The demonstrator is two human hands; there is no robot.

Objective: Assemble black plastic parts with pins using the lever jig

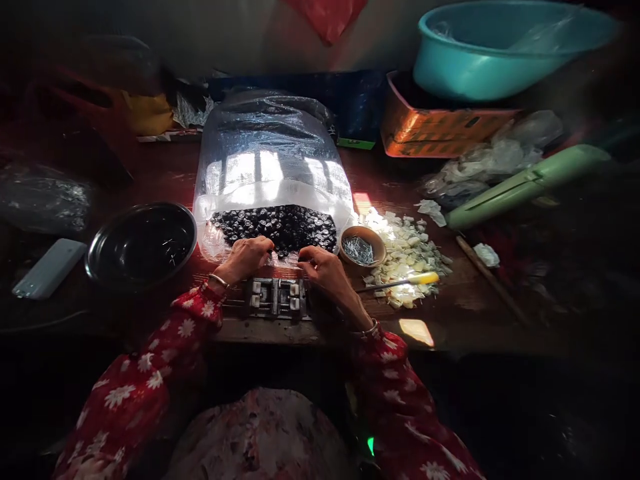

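A heap of small black round pieces (280, 225) spills from the mouth of a translucent woven plastic bag (275, 153). At the heap's near edge, my left hand (246, 257) is closed in a pinch around what looks like one small black piece. Just to its right, my right hand (324, 268) also pinches a small dark piece between thumb and finger. Below and between them lies a metal fixture (276, 298) with white blocks. Beside the right hand is a round bowl (381, 253) of thin metal pins (358, 250). The fingertips partly hide what they hold.
A pile of pale small pieces (415, 250) lies right, with a yellow-handled tool (424, 279) across it. To the left are a dark metal-rimmed bowl (193, 250) and a white phone-like object (50, 269). A teal basin (465, 70) rests on an orange crate (425, 133) behind.
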